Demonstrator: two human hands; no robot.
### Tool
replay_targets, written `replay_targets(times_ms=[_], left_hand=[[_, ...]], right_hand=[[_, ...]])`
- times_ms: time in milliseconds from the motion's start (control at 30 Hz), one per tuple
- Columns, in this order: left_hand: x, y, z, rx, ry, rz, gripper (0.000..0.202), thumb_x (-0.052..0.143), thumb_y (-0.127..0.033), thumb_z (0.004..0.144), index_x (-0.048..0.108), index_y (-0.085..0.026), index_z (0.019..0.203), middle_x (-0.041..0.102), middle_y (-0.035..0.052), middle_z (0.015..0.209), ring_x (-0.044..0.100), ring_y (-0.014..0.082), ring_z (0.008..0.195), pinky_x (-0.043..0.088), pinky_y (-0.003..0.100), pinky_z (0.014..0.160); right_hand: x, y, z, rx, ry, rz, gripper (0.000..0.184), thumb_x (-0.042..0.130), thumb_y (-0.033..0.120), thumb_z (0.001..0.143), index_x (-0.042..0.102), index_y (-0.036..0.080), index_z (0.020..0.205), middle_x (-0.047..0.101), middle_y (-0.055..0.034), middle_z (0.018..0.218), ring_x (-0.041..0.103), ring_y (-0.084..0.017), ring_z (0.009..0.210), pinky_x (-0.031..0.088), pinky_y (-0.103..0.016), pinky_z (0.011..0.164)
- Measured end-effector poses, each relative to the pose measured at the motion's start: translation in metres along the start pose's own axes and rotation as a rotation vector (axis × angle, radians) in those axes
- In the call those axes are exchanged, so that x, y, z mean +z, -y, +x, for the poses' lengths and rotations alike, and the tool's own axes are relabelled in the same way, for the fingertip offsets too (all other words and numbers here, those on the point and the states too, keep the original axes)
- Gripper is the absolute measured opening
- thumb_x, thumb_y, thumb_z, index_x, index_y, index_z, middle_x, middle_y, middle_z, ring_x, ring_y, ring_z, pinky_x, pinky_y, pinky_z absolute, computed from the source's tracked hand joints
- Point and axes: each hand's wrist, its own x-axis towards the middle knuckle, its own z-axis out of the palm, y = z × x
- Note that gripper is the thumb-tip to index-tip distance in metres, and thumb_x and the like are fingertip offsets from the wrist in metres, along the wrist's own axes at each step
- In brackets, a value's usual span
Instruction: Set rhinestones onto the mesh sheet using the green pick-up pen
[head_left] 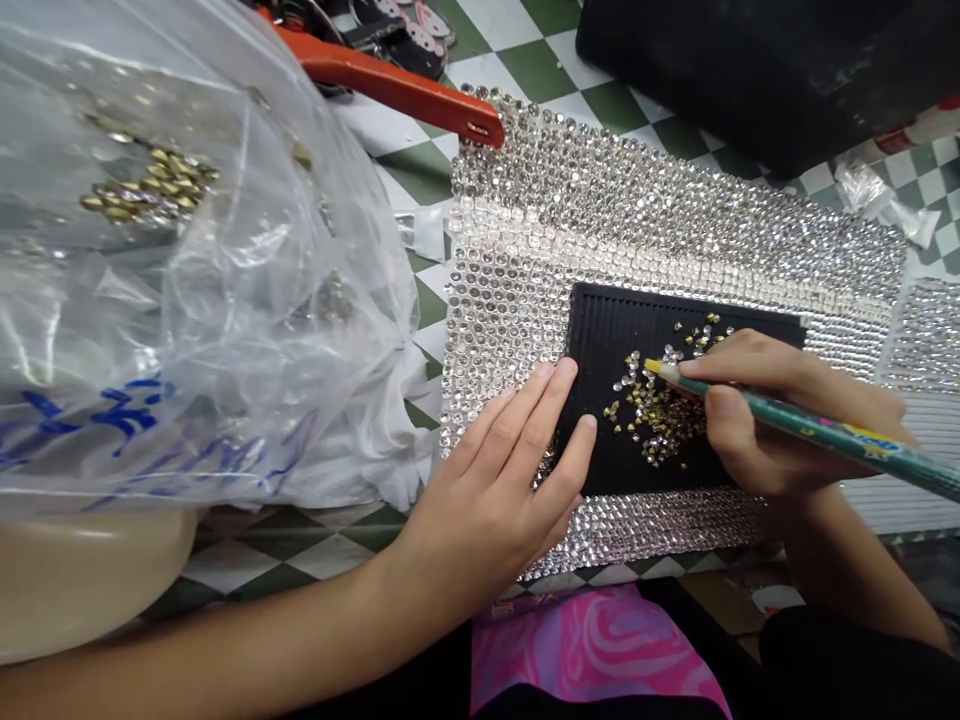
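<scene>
My right hand [780, 410] is closed around a green pencil-like picking stick [817, 432] with a yellow tip. That tip touches or hovers just over loose gold-backed rhinestones [664, 420] heaped on a ribbed black tray [600, 400]. Flat beside the tray's left edge lies my left hand [510, 450], fingers stretched out, the fingertips at the tray and on the rhinestone sheet. Under the tray spreads this rhinestone sheet [495, 300], covered in rows of clear silvery stones. Whether a stone clings to the yellow tip is too small to tell.
A clear plastic bag [285, 250] with gold stones and blue writing fills the left side. An orange-red handle [397, 85] reaches over the sheet's upper left corner. A black object [750, 70] stands at the back right. A cream rounded container [90, 580] sits lower left.
</scene>
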Motion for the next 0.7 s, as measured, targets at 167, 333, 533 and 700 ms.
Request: replay_targets(times_ms=[167,333,533,700], left_hand=[[-0.0004,0.0,-0.0004,0.003,0.008,0.001,0.037,0.049,-0.023,0.084,0.048,-0.007,0.118,0.036,0.0237,0.134,0.033,0.0307,0.128,0.035,0.043,0.1],[0.0,-0.0009,-0.0009,0.004,0.009,0.002,0.038,0.051,-0.023,0.083,0.049,-0.007,0.118,0.036,0.024,0.134,0.033,0.0311,0.128,0.033,0.043,0.101],[-0.0004,-0.001,-0.0003,0.001,0.008,0.003,0.037,0.05,-0.022,0.084,0.049,-0.007,0.118,0.036,0.024,0.134,0.033,0.0306,0.128,0.033,0.042,0.101],[0.0007,-0.0011,-0.0005,-0.001,0.008,0.004,0.037,0.049,-0.022,0.084,0.049,-0.007,0.118,0.036,0.0237,0.135,0.033,0.0306,0.128,0.033,0.042,0.101]], right_hand=[[0.0,-0.0006,-0.0006,-0.014,-0.038,-0.044,0.031,0.055,0.009,0.065,0.065,0.026,0.089,0.061,0.0028,0.065,0.056,-0.012,0.053,0.04,-0.028,0.042],[0.001,-0.0011,-0.002,-0.003,-0.046,0.0,0.035,0.056,0.008,0.064,0.065,0.027,0.092,0.06,0.003,0.064,0.053,-0.012,0.051,0.041,-0.029,0.042],[0.0013,-0.0049,-0.0016,-0.015,-0.087,0.031,0.033,0.055,0.007,0.065,0.066,0.025,0.091,0.062,0.0028,0.063,0.057,-0.013,0.053,0.042,-0.028,0.041],[0.0012,-0.0016,0.0055,0.063,-0.197,0.075,0.025,0.058,0.008,0.068,0.068,0.021,0.086,0.065,0.0019,0.064,0.061,-0.013,0.056,0.045,-0.028,0.045]])
